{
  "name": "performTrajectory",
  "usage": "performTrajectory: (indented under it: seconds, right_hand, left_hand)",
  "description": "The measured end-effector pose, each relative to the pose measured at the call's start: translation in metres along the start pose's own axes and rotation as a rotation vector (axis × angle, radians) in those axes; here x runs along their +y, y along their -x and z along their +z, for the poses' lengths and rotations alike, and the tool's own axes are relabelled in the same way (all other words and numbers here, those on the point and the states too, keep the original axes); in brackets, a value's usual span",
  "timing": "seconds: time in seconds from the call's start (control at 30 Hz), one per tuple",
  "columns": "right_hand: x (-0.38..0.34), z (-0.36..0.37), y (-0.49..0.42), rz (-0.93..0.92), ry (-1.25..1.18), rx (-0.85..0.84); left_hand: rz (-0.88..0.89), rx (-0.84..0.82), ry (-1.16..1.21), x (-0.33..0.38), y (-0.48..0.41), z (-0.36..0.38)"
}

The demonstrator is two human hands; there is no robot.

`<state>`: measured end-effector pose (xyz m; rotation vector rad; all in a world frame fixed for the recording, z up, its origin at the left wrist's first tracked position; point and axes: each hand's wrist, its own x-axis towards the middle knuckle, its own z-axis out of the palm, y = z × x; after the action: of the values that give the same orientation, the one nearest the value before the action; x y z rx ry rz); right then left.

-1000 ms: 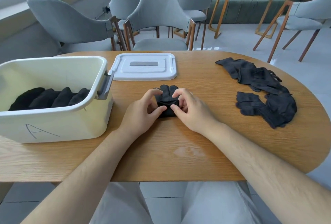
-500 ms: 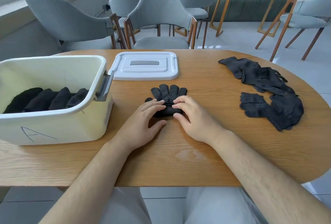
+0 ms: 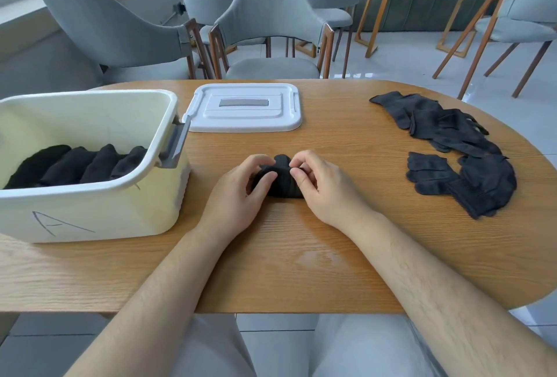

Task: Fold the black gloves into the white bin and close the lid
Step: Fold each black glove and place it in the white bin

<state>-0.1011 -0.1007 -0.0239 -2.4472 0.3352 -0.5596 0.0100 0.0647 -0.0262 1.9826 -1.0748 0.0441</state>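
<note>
Rolling a glove bundle at the table's middle, with more still to fold

We have the glove bundle (image 3: 278, 179) on the table (image 3: 346, 241), our left hand (image 3: 241, 192) and right hand (image 3: 324, 188) both pinched closed on it, fingertips tucking the fabric in. If we let go too soon, the knit may spring open and unroll on the way to the bin (image 3: 90, 195) at our left, where folded bundles (image 3: 78, 164) already stand in a row. The loose gloves (image 3: 458, 150) at our right lie tangled, so lifting one may drag another off the edge. The lid (image 3: 244, 109) lies apart, behind the bundle. The only writing we can read is a hand-drawn "A" (image 3: 55, 223) on the bin's front.
</note>
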Motion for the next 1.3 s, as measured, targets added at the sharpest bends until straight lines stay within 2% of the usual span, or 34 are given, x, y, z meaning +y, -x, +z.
performTrajectory:
  seconds: [0.07, 0.13, 0.27, 0.37, 0.43, 0.63, 0.73, 0.93, 1.1, 1.2, 1.3]
  right_hand:
    - [0.002, 0.003, -0.004, 0.018, -0.008, -0.003]
    - [0.007, 0.007, -0.005, 0.032, -0.013, 0.018]
    - [0.012, 0.008, -0.001, -0.023, 0.034, 0.087]
    - [0.014, -0.006, 0.011, -0.131, 0.127, -0.043]
    - [0.015, -0.011, 0.013, -0.138, 0.161, -0.085]
    - [0.014, -0.01, 0.01, -0.029, 0.012, -0.042]
    - [0.015, -0.013, 0.01, 0.064, -0.09, -0.048]
    - [0.013, -0.008, 0.002, 0.168, -0.211, -0.039]
    - [0.01, -0.002, -0.007, 0.273, -0.191, -0.044]
    - [0.01, -0.001, -0.014, 0.31, -0.092, -0.043]
    - [0.009, 0.003, -0.016, 0.31, 0.042, 0.006]
  left_hand:
    - [0.045, 0.007, -0.003, -0.004, -0.002, 0.001]
    - [0.116, -0.058, -0.043, -0.009, -0.002, 0.001]
    - [0.198, -0.137, -0.252, -0.014, 0.0, 0.006]
    - [0.187, -0.12, -0.249, -0.014, -0.002, 0.007]
    - [0.179, -0.118, -0.238, -0.013, -0.002, 0.007]
    - [0.064, -0.029, -0.076, -0.01, 0.002, 0.001]
    - [0.117, 0.031, -0.239, -0.013, 0.005, 0.001]
    - [0.138, -0.062, -0.235, -0.015, 0.002, 0.005]
    - [0.141, -0.099, -0.237, -0.009, 0.003, 0.005]
    - [0.182, -0.087, -0.424, -0.01, 0.002, 0.008]
    - [0.156, -0.195, -0.371, -0.014, -0.004, 0.012]
